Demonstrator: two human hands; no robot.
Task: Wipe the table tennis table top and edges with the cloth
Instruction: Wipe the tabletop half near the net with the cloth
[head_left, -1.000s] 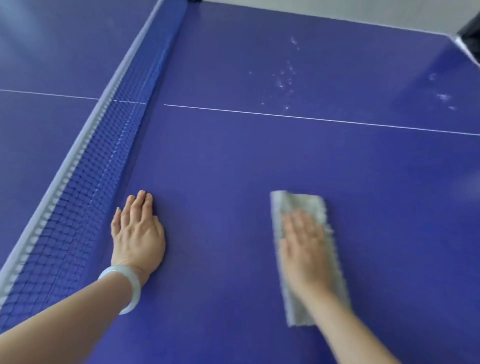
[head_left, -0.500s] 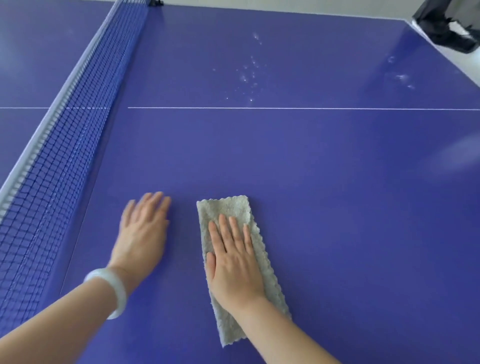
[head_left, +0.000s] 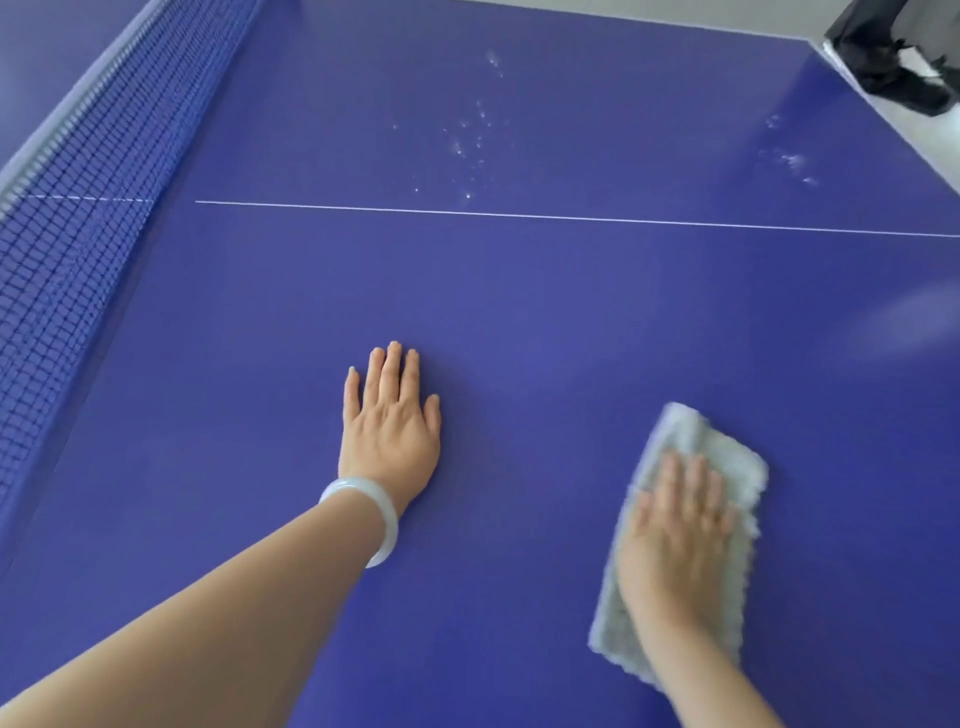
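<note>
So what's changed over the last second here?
The right hand, pressed flat on the cloth, slid it left toward the left hand, then back out to the right. Nothing was picked up or released. The left hand stays flat on the table, and the white specks beyond the line remain.

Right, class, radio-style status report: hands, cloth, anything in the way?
Left hand flat on the table top, holding nothing. Right hand flat on the cloth, pressing it down. White specks beyond the white line not yet wiped; nothing in the way.

Net along the left (white top band), pale bangle, dark unclear object top right
</note>
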